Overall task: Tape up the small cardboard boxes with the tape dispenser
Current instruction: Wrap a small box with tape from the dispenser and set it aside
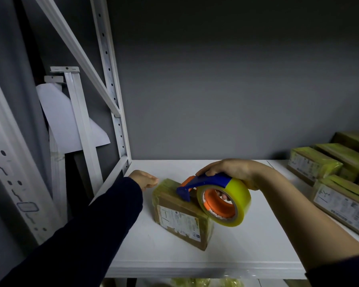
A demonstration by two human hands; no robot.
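Note:
A small cardboard box [180, 218] with a white label lies on the white shelf [247, 251], wrapped partly in yellowish tape. My right hand [230, 169] grips the blue and orange tape dispenser [214, 193], which carries a fat roll of yellow tape. The dispenser's blue cutter end rests on the box's top near its far edge. My left hand [144, 179], in a dark sleeve, sits at the box's far left corner with fingers curled against it; whether it grips the box is unclear.
Several taped boxes with labels [330, 183] are stacked along the shelf's right side. A white metal upright and braces [116, 112] rise at the left. A grey wall stands behind. More yellowish packages [205, 283] show below the shelf's front edge.

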